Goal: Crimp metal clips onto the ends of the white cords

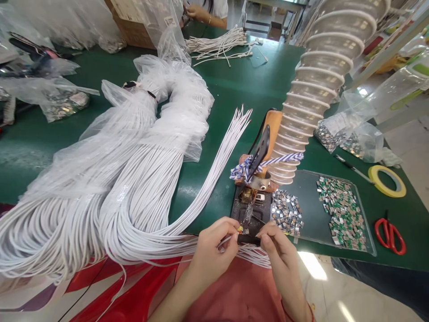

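Observation:
My left hand [214, 248] is closed in a pinch around a white cable [225, 241], whose coloured wire ends show at the fingertips. My right hand [279, 252] pinches a thin dark rod-like tool [258, 219] pointing at the cable end; its exact kind is unclear. Between the hands lies a small dark work block [236, 210]. Above it, an upright orange handle [273, 129] and a black lever are bound with blue-and-white striped cloth [284, 158]. Loose small metal connectors [286, 212] are heaped just beyond my right hand.
Long bundles of white cable [144, 188], partly wrapped in plastic, cover the left. A ribbed clear hose [315, 85] rises behind the work block. To the right are a tray [367, 228] of green-and-silver connectors, red scissors [390, 237] and yellow tape [387, 181]. Another person's arm [208, 17] shows at the back.

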{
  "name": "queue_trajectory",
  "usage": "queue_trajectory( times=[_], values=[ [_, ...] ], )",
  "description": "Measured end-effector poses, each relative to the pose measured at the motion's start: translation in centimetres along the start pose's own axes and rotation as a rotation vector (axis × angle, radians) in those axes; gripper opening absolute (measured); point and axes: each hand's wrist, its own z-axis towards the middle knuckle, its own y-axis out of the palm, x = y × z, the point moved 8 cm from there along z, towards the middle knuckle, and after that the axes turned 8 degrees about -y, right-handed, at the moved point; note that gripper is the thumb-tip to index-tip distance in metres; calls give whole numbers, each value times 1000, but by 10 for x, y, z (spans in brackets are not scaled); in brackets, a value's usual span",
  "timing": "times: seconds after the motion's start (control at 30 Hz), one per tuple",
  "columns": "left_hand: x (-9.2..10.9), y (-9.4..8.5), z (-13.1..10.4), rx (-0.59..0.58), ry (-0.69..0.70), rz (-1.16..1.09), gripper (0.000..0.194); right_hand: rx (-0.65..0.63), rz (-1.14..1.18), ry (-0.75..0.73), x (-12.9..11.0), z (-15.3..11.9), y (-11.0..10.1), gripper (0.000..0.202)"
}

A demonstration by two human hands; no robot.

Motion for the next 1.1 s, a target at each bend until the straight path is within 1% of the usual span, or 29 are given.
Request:
queue_trajectory(
  times=[0.13,0.3,0.37,0.47,0.57,0.63,0.9,1.1],
  values=[
    [-1,2,-1,-5,10,7,20,5,7,29,3,-7,-2,16],
    [0,1,0,13,-6,-7,21,44,59,65,11,-12,8,3],
    [-1,2,2,0,-33,-14,21,47,54,50,10,-11,12,6],
    [-5,5,4,-42,-84,-27,20,68,8,-38,3,-9,13,12],
    [-5,5,6,-45,-74,-36,21,83,-52,-137,-5,-8,12,12],
    [-5,5,7,-45,-72,-41,21,76,-77,-169,-7,-8,13,14],
    [-6,5,10,-69,-122,-65,20,110,-27,-154,-6,-4,12,16],
    [2,-1,13,-11,-109,-73,20,128,-32,-191,-17,4,10,16]
  ],
)
